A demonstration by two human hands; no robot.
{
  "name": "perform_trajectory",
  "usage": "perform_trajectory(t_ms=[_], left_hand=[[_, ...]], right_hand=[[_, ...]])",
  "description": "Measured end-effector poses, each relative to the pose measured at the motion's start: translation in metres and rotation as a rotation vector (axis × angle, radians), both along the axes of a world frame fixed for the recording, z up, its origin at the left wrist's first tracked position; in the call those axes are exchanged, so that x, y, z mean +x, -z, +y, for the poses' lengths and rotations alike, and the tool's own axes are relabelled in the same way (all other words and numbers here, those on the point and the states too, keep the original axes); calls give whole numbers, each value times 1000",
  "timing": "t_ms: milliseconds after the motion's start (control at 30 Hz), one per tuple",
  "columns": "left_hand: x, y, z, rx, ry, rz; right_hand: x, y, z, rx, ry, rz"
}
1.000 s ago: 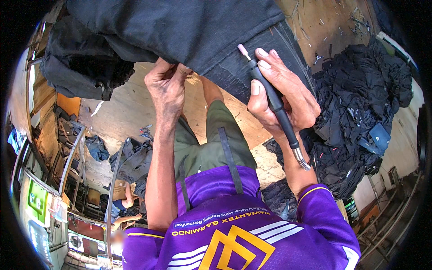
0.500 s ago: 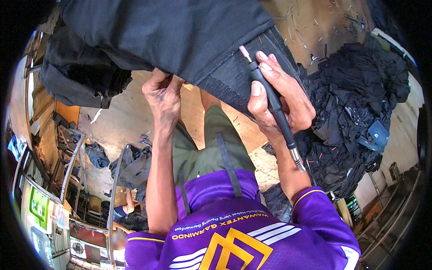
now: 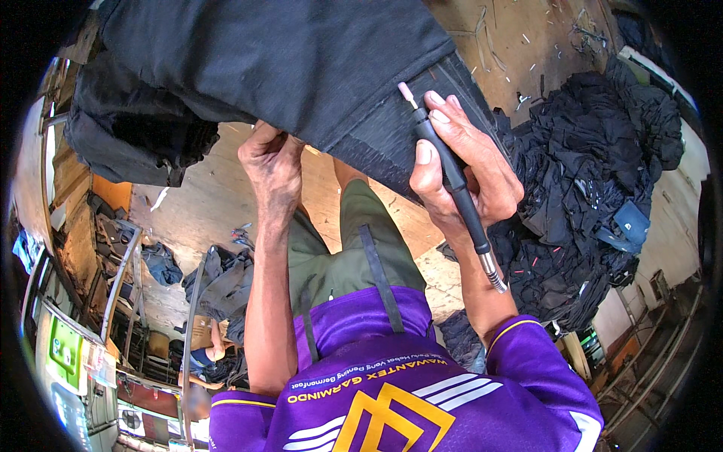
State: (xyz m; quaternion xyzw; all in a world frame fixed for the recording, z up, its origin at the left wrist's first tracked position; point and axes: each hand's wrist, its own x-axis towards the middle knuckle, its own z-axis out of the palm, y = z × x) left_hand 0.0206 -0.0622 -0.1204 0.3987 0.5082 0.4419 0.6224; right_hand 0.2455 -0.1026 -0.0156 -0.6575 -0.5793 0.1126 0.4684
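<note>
Evidently, the black garment (image 3: 263, 60) is drawn over a dark board (image 3: 384, 139) at the upper centre, its hem near the board's end. The lower edge is pinched by the left hand (image 3: 271, 169). A black pen-shaped tool (image 3: 458, 184) is gripped by the right hand (image 3: 486, 166), its pink tip (image 3: 407, 93) held by the hem; contact cannot be told. Setting-up is judged done; no worn patch is made out on the visible cloth, so the working of the hem is probably left. Farther right, a pile of dark cloth (image 3: 576, 173) is heaped. No label is seen on the garment; white and yellow lettering is printed on the purple shirt (image 3: 452, 358), with a yellow geometric emblem (image 3: 367, 413).
</note>
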Motion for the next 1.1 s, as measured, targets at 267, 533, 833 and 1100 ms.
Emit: perform_trajectory(t_ms=[267, 533, 833, 1100], left_hand=[[-1, 1, 1, -35, -15, -47], [-1, 2, 0, -35, 27, -72], [-5, 10, -1, 19, 61, -126], [2, 3, 0, 59, 56, -193]], right_hand=[[1, -2, 2, -15, 36, -3], [5, -2, 2, -24, 30, -52], [4, -5, 2, -31, 30, -33], [-1, -3, 2, -2, -23, -16]])
